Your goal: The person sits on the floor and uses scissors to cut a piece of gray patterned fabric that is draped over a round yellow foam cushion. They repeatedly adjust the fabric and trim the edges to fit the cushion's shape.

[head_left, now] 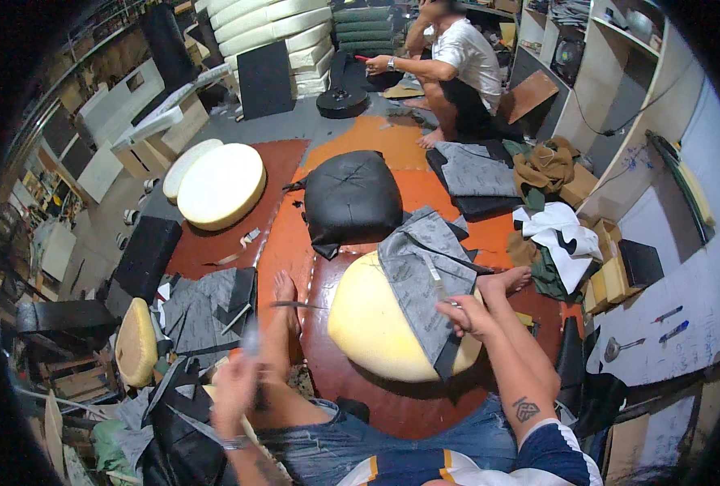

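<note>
My right hand [475, 317] is closed around what look like metal scissors [436, 277], their blades pointing away from me. They lie over a grey patterned fabric piece [415, 267] with dark edges, which drapes across the right side of a rounded yellow foam cushion [370, 324]. The cushion rests on the brown sheet between my legs. Smeared by motion, my left hand [237, 387] is raised left of the cushion, near my left knee. A pale and orange blur shows at its fingers; I cannot make out what it is. A thin dark strip [297, 305] lies at the cushion's left edge.
A black tufted cushion [353, 197] sits beyond the foam. Round cream foam discs [222, 186] lie at far left, grey fabric [206, 312] at left. Another person [461, 61] crouches at the back, holding a red object. Fabric scraps [558, 235] and a white board [676, 324] are at right.
</note>
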`<state>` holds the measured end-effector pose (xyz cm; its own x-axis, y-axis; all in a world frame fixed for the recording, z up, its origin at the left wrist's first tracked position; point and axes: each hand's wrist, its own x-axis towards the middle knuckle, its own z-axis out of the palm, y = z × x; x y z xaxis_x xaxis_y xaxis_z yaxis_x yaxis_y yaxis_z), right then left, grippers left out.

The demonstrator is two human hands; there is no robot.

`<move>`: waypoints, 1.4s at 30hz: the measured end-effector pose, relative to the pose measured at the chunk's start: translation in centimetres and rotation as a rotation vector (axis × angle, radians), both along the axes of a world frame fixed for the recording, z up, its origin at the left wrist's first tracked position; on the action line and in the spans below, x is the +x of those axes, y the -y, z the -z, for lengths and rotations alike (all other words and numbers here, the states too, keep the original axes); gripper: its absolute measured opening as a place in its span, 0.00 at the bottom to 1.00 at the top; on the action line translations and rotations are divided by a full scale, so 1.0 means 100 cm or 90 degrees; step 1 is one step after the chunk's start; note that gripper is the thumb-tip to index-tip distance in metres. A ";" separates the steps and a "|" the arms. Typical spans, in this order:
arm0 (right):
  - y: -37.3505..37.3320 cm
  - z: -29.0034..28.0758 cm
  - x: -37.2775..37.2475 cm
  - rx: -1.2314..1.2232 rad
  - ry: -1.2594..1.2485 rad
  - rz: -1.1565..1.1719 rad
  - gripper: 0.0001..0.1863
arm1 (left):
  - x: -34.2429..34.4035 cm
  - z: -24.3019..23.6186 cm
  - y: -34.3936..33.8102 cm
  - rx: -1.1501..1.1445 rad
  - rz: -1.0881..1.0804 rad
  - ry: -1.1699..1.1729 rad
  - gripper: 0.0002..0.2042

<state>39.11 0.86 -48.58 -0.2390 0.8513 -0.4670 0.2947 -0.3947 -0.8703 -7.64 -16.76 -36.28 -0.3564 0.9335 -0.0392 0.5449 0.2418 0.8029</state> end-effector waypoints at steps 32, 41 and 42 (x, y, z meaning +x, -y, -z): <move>0.119 0.078 0.145 -0.036 -0.268 0.537 0.23 | 0.162 0.090 -0.306 -0.221 0.048 0.182 0.15; 0.099 0.079 0.151 -0.091 -0.204 0.557 0.16 | 0.221 0.220 -0.312 -0.231 -0.122 0.398 0.16; 0.100 0.078 0.151 -0.115 -0.214 0.575 0.15 | 0.230 0.223 -0.311 -0.160 -0.134 0.401 0.14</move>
<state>54.16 -9.14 -56.33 0.3231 0.7021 -0.6345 -0.4356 -0.4849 -0.7584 15.31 14.34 -58.54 -0.3669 0.7831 -0.5021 -0.0828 0.5101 0.8561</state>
